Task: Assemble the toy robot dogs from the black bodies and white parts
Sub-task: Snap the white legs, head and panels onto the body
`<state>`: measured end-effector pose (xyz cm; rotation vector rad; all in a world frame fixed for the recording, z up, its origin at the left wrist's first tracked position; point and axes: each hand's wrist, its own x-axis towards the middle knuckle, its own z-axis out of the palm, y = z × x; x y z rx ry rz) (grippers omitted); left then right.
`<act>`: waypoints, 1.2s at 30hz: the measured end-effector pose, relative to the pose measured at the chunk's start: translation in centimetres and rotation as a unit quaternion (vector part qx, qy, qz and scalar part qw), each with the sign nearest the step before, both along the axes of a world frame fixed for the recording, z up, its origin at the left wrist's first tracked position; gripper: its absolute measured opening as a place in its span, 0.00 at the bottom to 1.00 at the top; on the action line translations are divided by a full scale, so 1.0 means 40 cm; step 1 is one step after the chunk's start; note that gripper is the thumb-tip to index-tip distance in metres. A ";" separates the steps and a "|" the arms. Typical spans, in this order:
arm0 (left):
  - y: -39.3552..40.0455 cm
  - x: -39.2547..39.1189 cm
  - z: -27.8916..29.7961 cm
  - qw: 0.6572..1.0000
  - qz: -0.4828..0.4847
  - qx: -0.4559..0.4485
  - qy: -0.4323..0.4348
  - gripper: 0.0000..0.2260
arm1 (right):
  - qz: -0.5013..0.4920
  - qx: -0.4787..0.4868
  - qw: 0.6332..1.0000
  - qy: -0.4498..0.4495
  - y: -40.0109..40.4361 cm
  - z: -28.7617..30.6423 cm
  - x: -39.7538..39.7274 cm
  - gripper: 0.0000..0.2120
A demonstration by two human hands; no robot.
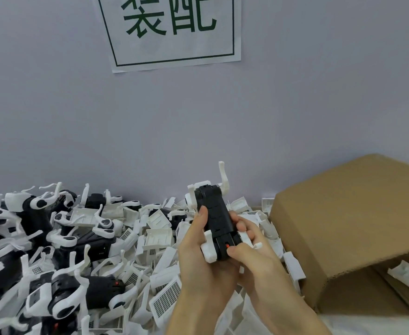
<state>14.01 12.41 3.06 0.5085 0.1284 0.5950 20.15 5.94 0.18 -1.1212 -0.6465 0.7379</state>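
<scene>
Both hands hold one toy robot dog point(216, 218) up in front of the wall, belly side toward me, its black body upright with white legs at the corners. My left hand point(198, 257) wraps around its left side from below. My right hand point(254, 255) grips the lower right, its thumb resting by a small red switch at the near end. One white leg point(224, 177) sticks up at the top.
A heap of assembled black-and-white dogs point(53, 250) lies at the left. Loose white shell parts point(160, 243) cover the middle of the table. An open cardboard box point(353, 226) lies on its side at the right. A paper sign point(172, 30) hangs on the wall.
</scene>
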 end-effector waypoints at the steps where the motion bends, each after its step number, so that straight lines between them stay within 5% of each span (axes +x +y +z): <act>1: -0.001 0.001 0.000 1.000 0.004 -0.005 0.004 0.17 | -0.005 -0.004 1.000 -0.003 0.000 0.000 -0.001 0.23; 6: 0.002 0.003 -0.007 0.999 0.024 0.010 0.020 0.30 | -0.034 -0.023 0.999 -0.018 0.004 0.009 -0.011 0.25; 12: 0.002 0.001 -0.007 1.000 0.017 0.017 0.005 0.23 | -0.017 -0.012 1.000 -0.007 0.004 0.009 -0.012 0.19; 21: 0.000 -0.001 -0.007 1.000 0.013 0.006 0.004 0.25 | -0.021 -0.006 1.000 -0.007 0.004 0.006 -0.009 0.30; 28: -0.001 0.000 0.000 1.000 0.021 0.017 0.001 0.19 | 0.012 0.020 1.000 0.018 0.002 -0.001 -0.002 0.22; 36: 0.003 0.004 -0.005 0.999 0.012 0.036 0.000 0.32 | -0.027 -0.010 0.999 -0.018 0.001 0.013 -0.008 0.22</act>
